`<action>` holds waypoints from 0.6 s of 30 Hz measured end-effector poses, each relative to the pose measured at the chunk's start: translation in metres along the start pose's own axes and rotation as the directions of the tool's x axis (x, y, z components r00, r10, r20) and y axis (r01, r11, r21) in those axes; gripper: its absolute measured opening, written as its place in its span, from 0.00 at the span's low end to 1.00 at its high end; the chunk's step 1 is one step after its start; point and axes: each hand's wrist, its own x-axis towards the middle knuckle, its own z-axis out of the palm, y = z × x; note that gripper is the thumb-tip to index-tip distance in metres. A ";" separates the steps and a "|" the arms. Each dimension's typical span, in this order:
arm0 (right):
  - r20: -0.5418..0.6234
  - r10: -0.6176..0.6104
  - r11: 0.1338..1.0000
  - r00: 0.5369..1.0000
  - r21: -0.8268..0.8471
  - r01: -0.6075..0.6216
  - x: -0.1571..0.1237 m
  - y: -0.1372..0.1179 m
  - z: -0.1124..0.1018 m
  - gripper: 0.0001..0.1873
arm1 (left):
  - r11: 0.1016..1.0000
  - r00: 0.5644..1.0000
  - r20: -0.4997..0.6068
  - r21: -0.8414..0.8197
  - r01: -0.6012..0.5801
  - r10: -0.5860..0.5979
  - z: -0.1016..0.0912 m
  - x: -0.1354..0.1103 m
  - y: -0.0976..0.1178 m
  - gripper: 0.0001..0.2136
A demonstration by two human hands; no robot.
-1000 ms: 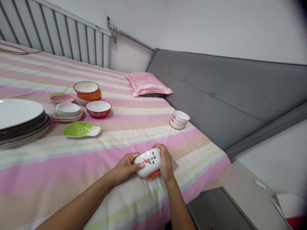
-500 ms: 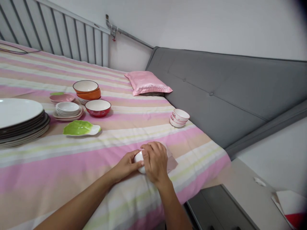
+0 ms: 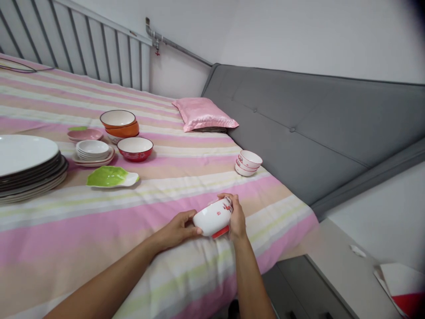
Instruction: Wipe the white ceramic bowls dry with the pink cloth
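Note:
Above the near part of the bed, a white bowl with a small red flower pattern is held tilted on its side. My left hand grips its left end, the thumb along the lower edge. Around the right end my right hand is closed, its fingers partly hidden behind the bowl. A red strip shows under the bowl beside my right hand; I cannot tell whether it belongs to the bowl. Beyond the hands stands a stack of similar small bowls.
Stacked plates stand at the left. Near them are a green leaf-shaped dish, small white dishes, a red bowl and orange bowls. A pink pillow lies by the grey headboard.
My right hand has moved off the bowl's front to its right end, so the bowl's side and pattern now show. The pinkish flat piece beside my right hand is no longer visible.

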 end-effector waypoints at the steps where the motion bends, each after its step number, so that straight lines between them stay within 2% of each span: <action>1: 0.005 0.057 0.996 0.998 0.067 -0.058 -0.001 0.001 0.003 0.30 | 0.997 1.000 -0.017 -0.076 0.014 -0.015 0.001 -0.001 0.001 0.13; 3: 0.004 0.127 0.982 0.992 0.142 -0.126 -0.003 0.003 0.009 0.28 | 0.979 0.997 -0.061 -0.203 0.027 -0.041 0.002 -0.004 0.005 0.14; 5: 0.003 0.123 0.982 0.992 0.141 -0.122 -0.005 0.005 0.016 0.27 | 0.963 0.994 -0.094 -0.270 0.021 -0.048 0.002 -0.006 0.008 0.15; 7: 0.021 0.056 0.995 0.998 0.076 -0.058 -0.007 0.006 0.021 0.26 | 0.955 0.993 -0.106 -0.295 0.013 -0.046 0.000 -0.008 0.011 0.15; 10: 0.080 -0.122 0.981 0.989 -0.140 0.133 -0.013 0.001 0.026 0.25 | 0.957 0.993 -0.106 -0.289 0.024 -0.057 -0.005 -0.009 0.014 0.15; 12: 0.148 -0.250 0.908 0.957 -0.308 0.285 -0.017 -0.008 0.028 0.23 | 0.962 0.993 -0.100 -0.273 0.032 -0.061 -0.009 -0.009 0.014 0.15; 14: 0.232 -0.333 0.799 0.914 -0.445 0.405 -0.022 -0.017 0.031 0.21 | 0.964 0.994 -0.089 -0.264 0.033 -0.058 -0.010 -0.009 0.014 0.15; 16: 0.289 -0.361 0.702 0.887 -0.541 0.463 -0.026 -0.025 0.035 0.21 | 0.967 0.995 -0.083 -0.254 0.026 -0.048 -0.010 -0.009 0.013 0.16; 18: 0.301 -0.357 0.650 0.884 -0.600 0.466 -0.026 -0.029 0.038 0.20 | 0.971 0.995 -0.091 -0.237 0.016 -0.039 -0.009 -0.008 0.012 0.16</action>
